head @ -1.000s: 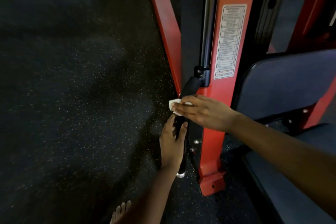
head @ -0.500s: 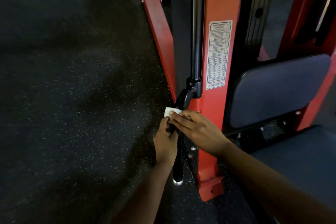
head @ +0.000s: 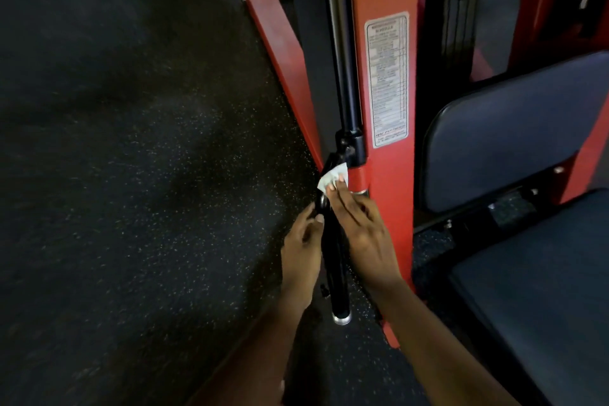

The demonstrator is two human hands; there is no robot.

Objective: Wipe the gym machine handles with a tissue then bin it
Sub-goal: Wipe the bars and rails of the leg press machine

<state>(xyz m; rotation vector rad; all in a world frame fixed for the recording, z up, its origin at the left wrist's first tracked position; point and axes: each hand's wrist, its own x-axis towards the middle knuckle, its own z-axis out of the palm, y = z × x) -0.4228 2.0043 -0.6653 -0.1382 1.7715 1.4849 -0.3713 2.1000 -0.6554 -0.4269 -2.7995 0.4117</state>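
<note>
Tissue (head: 331, 176) mostly under right hand (head: 365, 237), left hand (head: 301, 254) partly behind handle (head: 337, 280), label (head: 387, 79) print illegibly small.

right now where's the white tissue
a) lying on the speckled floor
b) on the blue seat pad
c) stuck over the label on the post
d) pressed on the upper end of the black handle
D: the tissue is pressed against the upper end of the black handle, right beside the red post.
</note>
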